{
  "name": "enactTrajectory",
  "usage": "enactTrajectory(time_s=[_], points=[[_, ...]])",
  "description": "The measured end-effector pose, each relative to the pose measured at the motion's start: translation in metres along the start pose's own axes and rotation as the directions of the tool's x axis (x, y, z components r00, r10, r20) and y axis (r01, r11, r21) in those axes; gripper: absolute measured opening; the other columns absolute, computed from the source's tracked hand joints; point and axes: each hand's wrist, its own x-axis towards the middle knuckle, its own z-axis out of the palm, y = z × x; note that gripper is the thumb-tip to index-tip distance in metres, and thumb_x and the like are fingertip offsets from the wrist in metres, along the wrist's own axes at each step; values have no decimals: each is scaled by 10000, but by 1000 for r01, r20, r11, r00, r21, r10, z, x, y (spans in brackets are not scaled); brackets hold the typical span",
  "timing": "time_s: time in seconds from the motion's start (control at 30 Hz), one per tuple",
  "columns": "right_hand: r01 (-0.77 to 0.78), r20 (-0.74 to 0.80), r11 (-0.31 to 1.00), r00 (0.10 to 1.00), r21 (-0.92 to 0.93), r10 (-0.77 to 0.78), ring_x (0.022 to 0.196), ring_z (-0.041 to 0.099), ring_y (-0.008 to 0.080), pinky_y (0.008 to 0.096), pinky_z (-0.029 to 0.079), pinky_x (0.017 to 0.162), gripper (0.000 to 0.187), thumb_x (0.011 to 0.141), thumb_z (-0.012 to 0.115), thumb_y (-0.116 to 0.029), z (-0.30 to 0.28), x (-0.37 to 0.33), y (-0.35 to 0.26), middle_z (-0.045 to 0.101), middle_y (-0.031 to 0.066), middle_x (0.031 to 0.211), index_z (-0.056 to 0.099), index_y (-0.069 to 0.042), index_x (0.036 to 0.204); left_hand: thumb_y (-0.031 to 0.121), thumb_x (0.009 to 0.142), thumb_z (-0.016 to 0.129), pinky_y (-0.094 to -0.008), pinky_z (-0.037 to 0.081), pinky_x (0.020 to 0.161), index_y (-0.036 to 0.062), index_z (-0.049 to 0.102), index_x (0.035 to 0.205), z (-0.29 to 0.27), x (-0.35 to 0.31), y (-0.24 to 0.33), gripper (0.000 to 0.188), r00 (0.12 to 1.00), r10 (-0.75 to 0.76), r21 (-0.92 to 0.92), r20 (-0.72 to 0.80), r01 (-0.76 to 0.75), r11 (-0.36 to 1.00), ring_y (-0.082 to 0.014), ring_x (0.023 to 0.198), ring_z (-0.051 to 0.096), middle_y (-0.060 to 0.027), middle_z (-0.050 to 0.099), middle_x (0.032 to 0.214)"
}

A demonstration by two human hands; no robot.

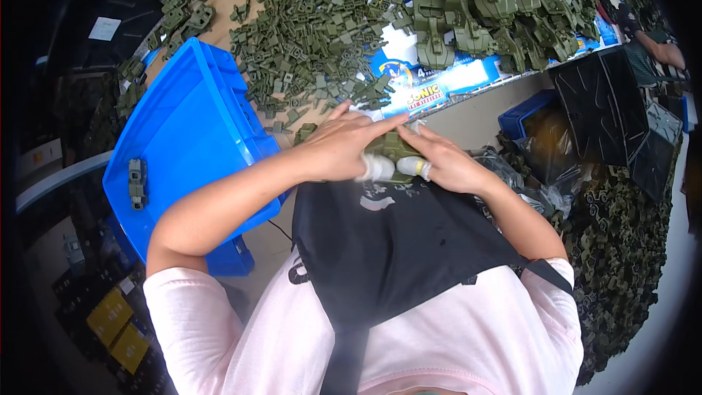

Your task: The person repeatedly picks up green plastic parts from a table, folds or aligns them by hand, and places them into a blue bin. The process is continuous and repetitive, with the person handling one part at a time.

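Note:
An olive-green plastic toy vehicle part point(393, 145) is held between my two hands at the table's near edge, just above my black apron. My left hand point(338, 148) grips its left side, with a white wrap on the thumb. On the other side, my right hand point(447, 162) closes on the same part, its thumb wrapped in white and yellow. The fingers cover much of the part, so its full shape is hidden. Beyond my hands lies a heap of small olive-green plastic pieces point(314, 36).
At my left a blue plastic bin point(194, 132) holds one green vehicle piece point(137, 184). Larger green parts point(482, 7) are piled at the far right of the table. Black crates point(599, 106) and a big heap of green parts point(621, 263) stand right; another person's arm point(662, 51) shows beyond.

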Motion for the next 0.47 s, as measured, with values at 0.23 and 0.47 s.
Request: enactTrajectory(time_s=[0.23, 0.47], points=[[-28, -61, 997, 998, 66, 32, 1209, 379, 384, 401, 276, 1030, 680, 795, 605, -274, -11, -25, 24, 455, 203, 1271, 308, -11, 1347, 173, 704, 740, -337, 231, 1064, 66, 271, 1380, 2, -40, -40, 830, 976, -134, -745, -172, -40, 666, -241, 1306, 281, -146, 278, 1422], [129, -288, 961, 937, -246, -199, 854, 551, 339, 425, 445, 793, 790, 732, 603, -273, -13, 2, -43, 554, 183, 907, 222, -80, 1396, 160, 646, 783, -352, 373, 974, 54, 430, 1285, 36, -8, -18, 737, 919, -119, -521, -376, -104, 847, -244, 1158, 476, -141, 503, 1240]])
